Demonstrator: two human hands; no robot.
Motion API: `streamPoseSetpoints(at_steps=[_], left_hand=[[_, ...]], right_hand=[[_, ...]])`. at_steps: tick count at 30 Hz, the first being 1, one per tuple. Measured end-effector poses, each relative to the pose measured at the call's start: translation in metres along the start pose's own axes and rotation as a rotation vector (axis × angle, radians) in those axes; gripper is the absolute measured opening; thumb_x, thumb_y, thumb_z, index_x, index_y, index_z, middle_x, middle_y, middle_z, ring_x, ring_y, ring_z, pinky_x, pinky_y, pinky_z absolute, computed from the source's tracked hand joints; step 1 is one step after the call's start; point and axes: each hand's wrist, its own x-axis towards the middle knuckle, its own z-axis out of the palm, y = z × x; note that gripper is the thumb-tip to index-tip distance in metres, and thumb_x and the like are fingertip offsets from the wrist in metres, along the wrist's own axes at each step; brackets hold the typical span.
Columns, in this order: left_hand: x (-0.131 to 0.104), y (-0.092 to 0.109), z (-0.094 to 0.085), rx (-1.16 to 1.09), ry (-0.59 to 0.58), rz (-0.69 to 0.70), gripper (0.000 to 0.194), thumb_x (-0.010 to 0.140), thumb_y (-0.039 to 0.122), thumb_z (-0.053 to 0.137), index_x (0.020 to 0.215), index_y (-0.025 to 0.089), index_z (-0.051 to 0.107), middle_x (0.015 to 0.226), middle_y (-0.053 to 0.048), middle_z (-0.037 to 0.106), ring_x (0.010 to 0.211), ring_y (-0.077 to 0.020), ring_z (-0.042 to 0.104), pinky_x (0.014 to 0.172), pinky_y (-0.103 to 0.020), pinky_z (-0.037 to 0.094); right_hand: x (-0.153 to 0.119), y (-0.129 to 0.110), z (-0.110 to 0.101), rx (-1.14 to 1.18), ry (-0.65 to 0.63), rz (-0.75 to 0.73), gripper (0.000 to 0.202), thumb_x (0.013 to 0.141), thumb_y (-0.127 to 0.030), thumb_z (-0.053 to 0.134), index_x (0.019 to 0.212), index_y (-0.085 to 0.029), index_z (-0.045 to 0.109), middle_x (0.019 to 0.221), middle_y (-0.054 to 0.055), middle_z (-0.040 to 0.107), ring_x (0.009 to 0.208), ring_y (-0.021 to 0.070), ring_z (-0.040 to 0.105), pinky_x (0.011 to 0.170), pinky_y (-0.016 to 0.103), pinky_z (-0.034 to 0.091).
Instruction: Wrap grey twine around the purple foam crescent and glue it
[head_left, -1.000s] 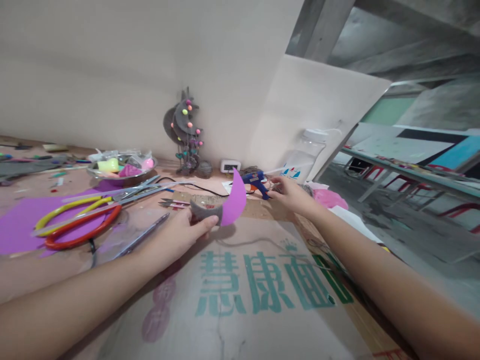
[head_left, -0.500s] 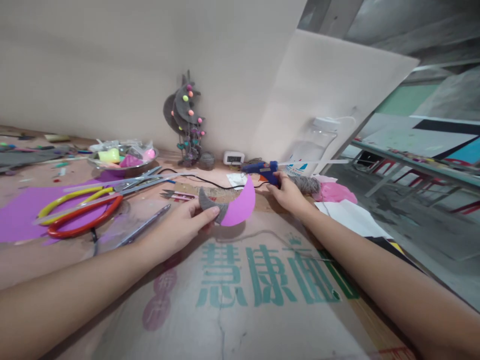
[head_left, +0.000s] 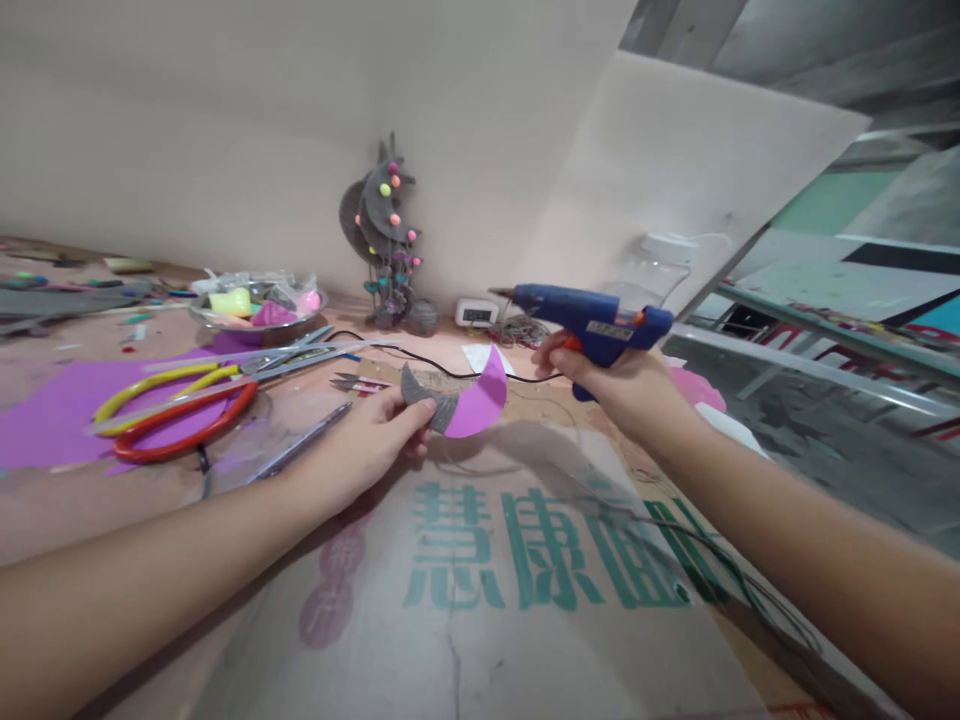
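Observation:
Pinched in my left hand [head_left: 386, 425] is a crescent moon cutout [head_left: 478, 400], its near part wrapped in grey yarn [head_left: 431, 402] and the rest bare purple. My right hand [head_left: 607, 385] grips a blue glue gun [head_left: 577, 315] by its handle, raised above the table with the nozzle pointing left. A clear glue stick juts from the gun's back end. The gun's tip is above and apart from the crescent. Beneath both hands lies a cardboard sheet [head_left: 540, 640] with green printed characters.
Scissors [head_left: 180, 410] with yellow and red handles lie on purple sheet [head_left: 45, 420] at the left, beside a pen [head_left: 300, 445]. Behind are a bowl of craft bits [head_left: 255, 318], a grey moon ornament with coloured balls [head_left: 386, 220], a small digital clock [head_left: 477, 314] and a clear jar [head_left: 660, 268].
My right hand has lifted the glue gun off the table and turned it so the nozzle points left. The crescent in my left hand has barely moved.

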Motion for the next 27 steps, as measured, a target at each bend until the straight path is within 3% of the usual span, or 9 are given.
streamPoseSetpoints(at_steps=[4,10,13,27], left_hand=[[-0.001,-0.001,-0.002,0.044,-0.015,0.035,0.028,0.08,0.043,0.053,0.072,0.017,0.053,0.06,0.003,0.052,0.053,-0.0097,0.048,0.052,-0.022,0.039],[0.001,0.0,-0.004,0.115,-0.022,0.069,0.027,0.079,0.042,0.055,0.068,0.017,0.051,0.058,0.004,0.051,0.053,-0.0093,0.048,0.052,-0.021,0.036],[0.003,0.0,-0.004,0.146,0.002,0.084,0.027,0.078,0.042,0.056,0.068,0.017,0.052,0.057,0.004,0.051,0.053,-0.0099,0.048,0.053,-0.021,0.037],[0.001,0.003,-0.001,0.084,-0.035,0.051,0.02,0.077,0.037,0.057,0.076,0.017,0.056,0.059,0.004,0.052,0.052,-0.0093,0.049,0.05,-0.02,0.038]], right_hand=[[-0.032,-0.005,0.008,-0.103,-0.071,-0.01,0.021,0.08,-0.041,0.057,0.081,-0.019,0.059,0.077,0.003,0.063,0.071,0.017,0.058,0.065,0.029,0.046],[-0.065,0.005,0.02,-0.067,-0.183,0.04,0.028,0.072,-0.048,0.065,0.075,-0.021,0.059,0.072,0.004,0.062,0.063,0.0187,0.056,0.055,0.03,0.044],[-0.067,0.008,0.027,-0.04,-0.221,0.054,0.028,0.069,-0.047,0.068,0.072,-0.02,0.059,0.072,0.005,0.063,0.067,0.0201,0.058,0.059,0.032,0.046],[-0.065,0.019,0.036,-0.184,-0.199,-0.025,0.037,0.068,-0.054,0.064,0.066,-0.019,0.056,0.062,0.003,0.06,0.058,0.017,0.054,0.052,0.027,0.039]])
